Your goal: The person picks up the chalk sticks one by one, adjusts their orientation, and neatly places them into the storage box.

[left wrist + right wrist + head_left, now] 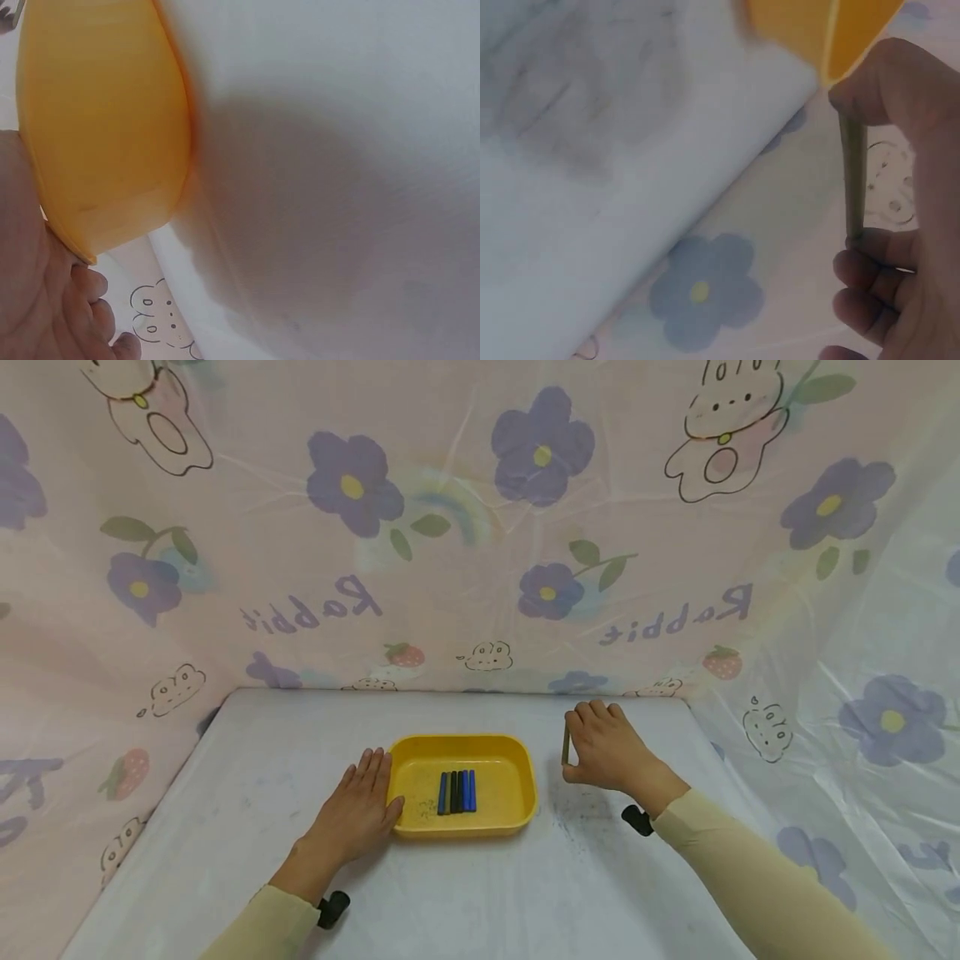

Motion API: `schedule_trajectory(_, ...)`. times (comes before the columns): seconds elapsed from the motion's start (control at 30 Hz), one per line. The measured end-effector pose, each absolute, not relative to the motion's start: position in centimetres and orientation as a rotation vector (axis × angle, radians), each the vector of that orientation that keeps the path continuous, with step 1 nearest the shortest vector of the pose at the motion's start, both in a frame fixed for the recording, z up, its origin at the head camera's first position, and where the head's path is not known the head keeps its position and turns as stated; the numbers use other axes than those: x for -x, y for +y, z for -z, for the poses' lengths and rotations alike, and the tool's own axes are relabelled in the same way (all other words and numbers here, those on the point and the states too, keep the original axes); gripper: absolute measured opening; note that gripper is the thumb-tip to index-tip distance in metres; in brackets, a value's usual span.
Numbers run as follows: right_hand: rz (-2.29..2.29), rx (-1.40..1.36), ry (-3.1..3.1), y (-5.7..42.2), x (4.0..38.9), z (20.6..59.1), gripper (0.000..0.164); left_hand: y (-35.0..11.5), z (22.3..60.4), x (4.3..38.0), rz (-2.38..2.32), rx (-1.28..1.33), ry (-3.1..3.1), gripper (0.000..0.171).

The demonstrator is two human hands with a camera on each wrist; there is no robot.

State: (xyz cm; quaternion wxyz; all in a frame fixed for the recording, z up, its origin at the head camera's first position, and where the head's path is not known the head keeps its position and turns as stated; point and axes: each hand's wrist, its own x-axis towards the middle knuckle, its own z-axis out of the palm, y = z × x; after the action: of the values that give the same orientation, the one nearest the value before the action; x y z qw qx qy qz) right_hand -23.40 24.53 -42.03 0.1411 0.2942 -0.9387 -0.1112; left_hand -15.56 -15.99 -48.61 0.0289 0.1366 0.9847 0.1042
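A yellow tray point(480, 832) stands on the white table, holding a row of several blue, black and olive pastel sticks point(457, 792) side by side. My left hand point(360, 806) rests at the tray's left rim, fingers stretched forward and thumb at the rim; the left wrist view shows the tray's yellow side wall point(105, 127) beside this hand. To the right of the tray, above the table, my right hand point(603, 747) pinches an olive-green pastel stick point(853, 176) by its two ends, between thumb and fingertips. The stick is upright in the head view.
Dark smudges point(573, 831) mark the white table point(480, 902) right of the tray. A cloth point(450, 568) printed with flowers and rabbits hangs behind the table and along its sides. Each wrist carries a small black device point(333, 910).
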Motion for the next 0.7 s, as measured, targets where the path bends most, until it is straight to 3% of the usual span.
schedule_trajectory(0.37,0.338,-0.953,-2.828,17.7,22.9,41.9,0.062,-16.1,48.8,15.7,-0.309,-0.415,3.029,0.078)
schedule_trajectory(0.7,0.471,-1.077,-2.872,13.4,22.5,44.5,0.068,-16.1,48.9,15.8,-0.331,-0.404,3.030,0.079)
